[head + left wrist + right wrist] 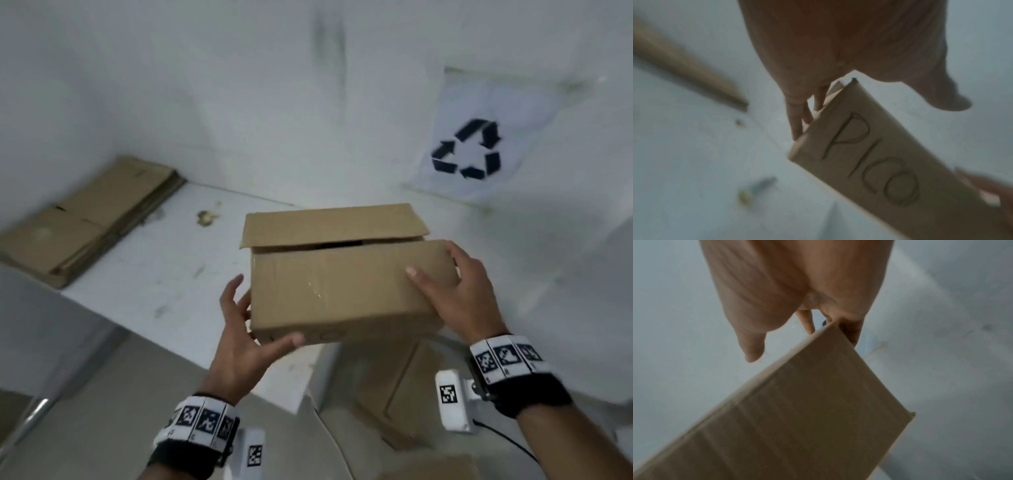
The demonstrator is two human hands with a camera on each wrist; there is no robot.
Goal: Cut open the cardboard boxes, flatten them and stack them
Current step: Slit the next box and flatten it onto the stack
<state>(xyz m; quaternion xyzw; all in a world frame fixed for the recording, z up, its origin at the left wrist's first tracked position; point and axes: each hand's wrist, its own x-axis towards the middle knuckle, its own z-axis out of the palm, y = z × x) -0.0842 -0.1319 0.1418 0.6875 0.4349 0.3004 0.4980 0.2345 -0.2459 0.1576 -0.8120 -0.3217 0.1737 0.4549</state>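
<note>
Box (pixel 346 291) held above counter (pixel 164 274); I see left hand (pixel 239 335) and right hand (pixel 459 294), fingers spread, gripping its ends. Only left wrist view shows "PICO" lettering (pixel 869 157).

box: between my left hand (pixel 239 346) and right hand (pixel 459 291), above the table (pixel 164 274)
flattened cardboard stack (pixel 85 219): on table, far left

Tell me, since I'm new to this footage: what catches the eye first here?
The cardboard box, held up in the middle between the left hand and the right hand, one top flap lifted; its side reads "PICO" in the left wrist view. Behind, at right, a recycling sign hangs on the wall; at left, flattened cardboard lies stacked on the white table.
</note>
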